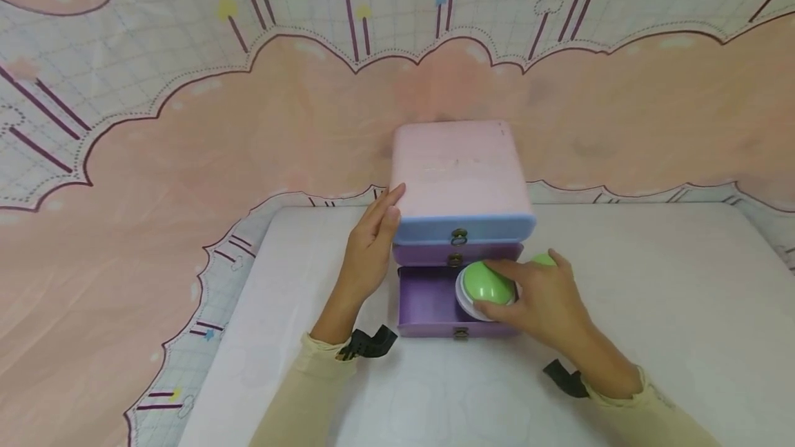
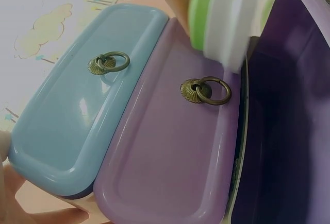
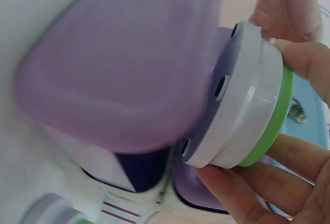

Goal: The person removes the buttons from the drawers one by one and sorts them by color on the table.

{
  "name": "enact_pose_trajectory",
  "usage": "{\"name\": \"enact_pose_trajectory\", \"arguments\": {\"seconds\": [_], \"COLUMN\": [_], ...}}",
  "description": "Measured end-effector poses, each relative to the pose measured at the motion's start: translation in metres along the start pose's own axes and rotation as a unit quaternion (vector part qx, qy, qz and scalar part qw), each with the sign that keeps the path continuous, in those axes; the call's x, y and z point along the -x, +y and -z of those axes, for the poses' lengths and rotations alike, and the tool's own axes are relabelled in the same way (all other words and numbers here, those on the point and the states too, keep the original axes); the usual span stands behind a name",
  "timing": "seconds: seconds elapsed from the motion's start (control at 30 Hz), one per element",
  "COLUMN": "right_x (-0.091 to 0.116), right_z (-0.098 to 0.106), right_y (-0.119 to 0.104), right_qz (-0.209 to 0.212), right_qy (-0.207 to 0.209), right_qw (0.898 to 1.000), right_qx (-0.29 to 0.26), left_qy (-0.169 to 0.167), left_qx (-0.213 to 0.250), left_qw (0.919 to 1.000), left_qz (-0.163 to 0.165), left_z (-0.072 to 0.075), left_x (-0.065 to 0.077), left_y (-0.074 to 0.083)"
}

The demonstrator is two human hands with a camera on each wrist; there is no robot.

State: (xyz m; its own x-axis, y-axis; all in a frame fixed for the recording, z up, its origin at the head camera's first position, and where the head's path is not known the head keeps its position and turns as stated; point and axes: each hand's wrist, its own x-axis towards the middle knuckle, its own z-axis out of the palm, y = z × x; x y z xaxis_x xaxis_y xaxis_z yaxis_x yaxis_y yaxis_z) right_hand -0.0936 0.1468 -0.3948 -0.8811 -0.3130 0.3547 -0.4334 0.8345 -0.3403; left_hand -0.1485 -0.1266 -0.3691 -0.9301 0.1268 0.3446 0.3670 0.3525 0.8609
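My right hand [image 1: 549, 302] grips a round white object with a green domed top [image 1: 487, 281], thumb and fingers spread about its rim. The object is over the right part of a purple bottom drawer [image 1: 428, 299], which is pulled out. Small dark slots show on its white base [image 3: 221, 87] in the right wrist view. With fairly straight fingers, my left hand [image 1: 366, 247] rests against the left side of a small pink-topped chest of drawers [image 1: 456, 164]. Above the pulled-out drawer, the blue top drawer [image 2: 87, 116] and purple middle drawer [image 2: 170, 147] are closed.
A second green-topped object [image 1: 544, 259] stands on the white table [image 1: 652, 295], right of the chest and partly hidden by my right hand. Brass ring pulls [image 2: 206, 91] stick out from the drawer fronts. Patterned cloth [image 1: 310, 116] hangs behind the table.
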Motion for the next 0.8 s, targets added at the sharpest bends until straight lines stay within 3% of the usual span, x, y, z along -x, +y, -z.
{"name": "enact_pose_trajectory", "arguments": {"seconds": [0.3,0.6,0.8], "right_x": [0.001,0.012,0.021], "right_z": [0.026,0.045,0.056], "right_y": [0.003,0.019,0.035], "right_qz": [-0.011,-0.043,-0.043], "right_qy": [0.004,-0.004,0.014], "right_qw": [1.000,0.999,0.999], "right_qx": [0.009,-0.015,-0.011], "left_qy": [-0.006,-0.001,-0.003], "left_qx": [0.000,-0.007,-0.002], "left_qw": [1.0000,1.0000,1.0000], "left_qz": [-0.001,-0.005,-0.003], "left_z": [0.000,0.000,0.000], "left_x": [0.000,-0.001,-0.001], "left_y": [-0.001,-0.003,-0.003]}}
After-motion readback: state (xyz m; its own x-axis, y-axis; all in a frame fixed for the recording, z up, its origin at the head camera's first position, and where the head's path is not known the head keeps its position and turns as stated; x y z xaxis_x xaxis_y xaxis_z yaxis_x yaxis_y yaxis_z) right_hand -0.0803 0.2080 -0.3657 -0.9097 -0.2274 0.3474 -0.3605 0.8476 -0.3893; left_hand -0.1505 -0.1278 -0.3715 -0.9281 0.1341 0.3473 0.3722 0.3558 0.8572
